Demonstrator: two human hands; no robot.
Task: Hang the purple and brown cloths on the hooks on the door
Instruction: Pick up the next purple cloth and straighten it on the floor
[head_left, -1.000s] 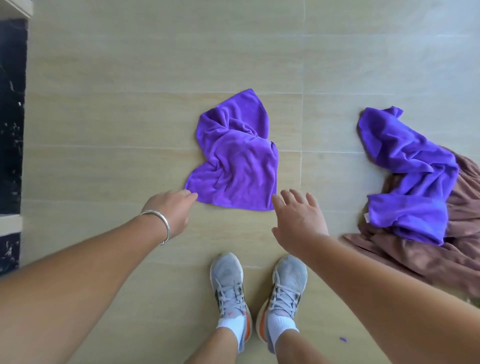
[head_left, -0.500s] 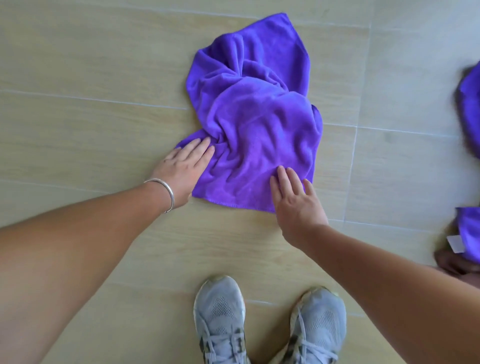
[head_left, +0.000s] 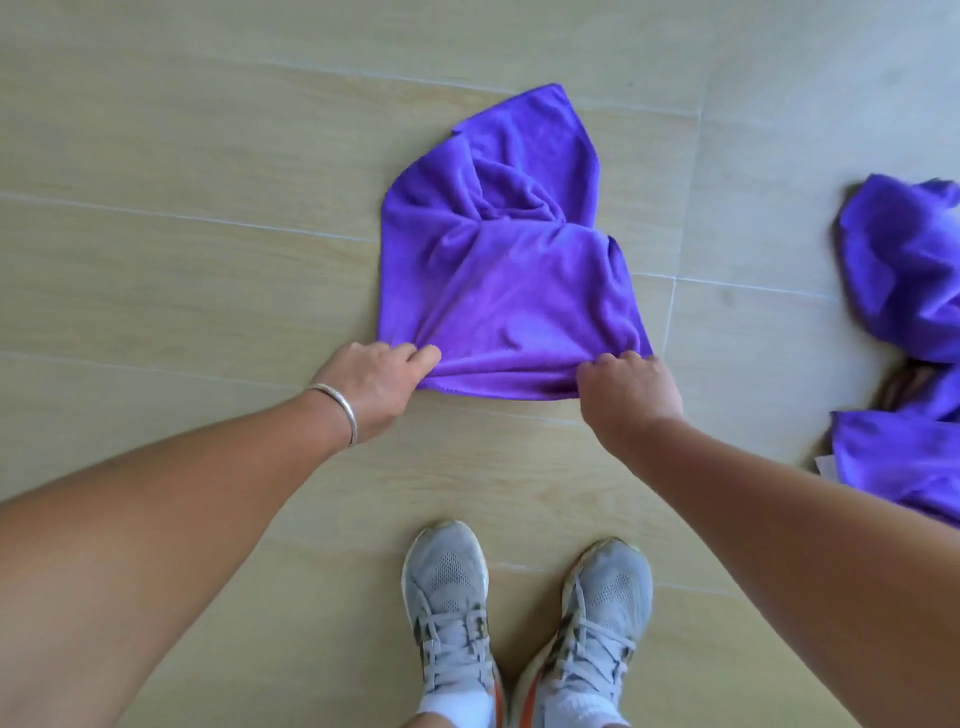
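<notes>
- Where both hands pinch it, the crumpled purple microfibre cloth (head_left: 511, 280) has its near hem gathered into tight folds, while the rest of it lies spread on the floor beyond the grip, twisted into a knot-like bunch near its middle.
- Closed on the near left corner of that hem is the left hand (head_left: 373, 387), thumb and curled fingers nipping the fabric.
- At the near right corner the right hand (head_left: 626, 397) is likewise closed, fingers curled under and the hem caught between them and the thumb.
- Between the two grips the hem runs in a shallow sag, touching or just above the floor; which, cannot be told.
- On the left wrist, just behind the grip, sits a thin silver bangle (head_left: 340, 410).
- Beneath everything lies the pale beige tiled floor (head_left: 182, 270).
- Well to the right of the grip, a second purple cloth (head_left: 904, 270) lies heaped, with a sliver of brown cloth (head_left: 906, 382) showing under it.
- Nearer the person than the grip stand two grey mesh trainers (head_left: 524, 613), toes towards the held hem.
</notes>
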